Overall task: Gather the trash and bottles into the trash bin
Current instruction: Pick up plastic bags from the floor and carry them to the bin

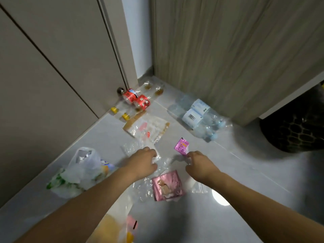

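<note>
Grey floor (228,172) holds crumpled clear wrappers (163,162) and bottles (198,116).

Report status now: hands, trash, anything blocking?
Left hand gripping clear wrap. Right hand pinching purple sachet. Bottles still on floor. Nothing blocking.

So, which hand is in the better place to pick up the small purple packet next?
The right hand. Its fingertips are already at the lower edge of the small purple packet, while the left hand rests on the clear plastic wrap further left and would have to cross over.
</note>
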The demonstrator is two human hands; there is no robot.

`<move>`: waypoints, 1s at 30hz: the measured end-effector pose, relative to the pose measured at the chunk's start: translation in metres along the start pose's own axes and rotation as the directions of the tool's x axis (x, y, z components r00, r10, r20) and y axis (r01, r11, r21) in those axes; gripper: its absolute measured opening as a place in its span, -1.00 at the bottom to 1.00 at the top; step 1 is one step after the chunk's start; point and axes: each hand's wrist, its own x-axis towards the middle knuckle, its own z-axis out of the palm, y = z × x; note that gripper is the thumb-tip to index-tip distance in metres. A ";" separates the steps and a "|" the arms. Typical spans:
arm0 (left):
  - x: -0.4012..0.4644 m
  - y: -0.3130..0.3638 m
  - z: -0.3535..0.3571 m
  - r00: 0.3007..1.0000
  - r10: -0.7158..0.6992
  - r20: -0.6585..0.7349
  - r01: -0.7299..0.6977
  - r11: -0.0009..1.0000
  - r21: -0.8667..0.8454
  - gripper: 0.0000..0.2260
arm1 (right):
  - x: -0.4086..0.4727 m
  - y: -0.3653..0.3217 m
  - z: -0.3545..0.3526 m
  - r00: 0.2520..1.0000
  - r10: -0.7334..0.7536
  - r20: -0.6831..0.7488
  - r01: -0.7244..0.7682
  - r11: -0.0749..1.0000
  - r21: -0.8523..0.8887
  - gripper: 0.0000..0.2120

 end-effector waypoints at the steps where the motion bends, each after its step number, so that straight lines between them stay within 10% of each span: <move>1: -0.001 0.006 0.005 0.999 0.034 0.022 -0.034 0.999 0.000 -0.60 | 0.008 0.004 -0.002 1.000 0.009 -0.023 -0.009 1.000 0.006 -0.73; 14: -0.002 0.015 0.059 0.991 0.130 -0.014 -0.122 0.961 0.250 -0.50 | 0.078 -0.008 0.015 0.953 0.122 -0.276 -0.125 0.992 0.007 -0.57; 22: 0.009 0.006 0.052 0.996 0.091 0.008 -0.090 0.995 -0.039 -0.78 | 0.083 0.001 0.004 0.972 0.099 -0.214 -0.066 0.986 0.154 -0.91; 30: 0.001 0.024 0.000 0.985 -0.115 0.130 0.156 0.917 -0.367 -0.83 | 0.037 0.010 -0.057 0.985 -0.003 -0.175 0.049 0.965 0.256 -0.83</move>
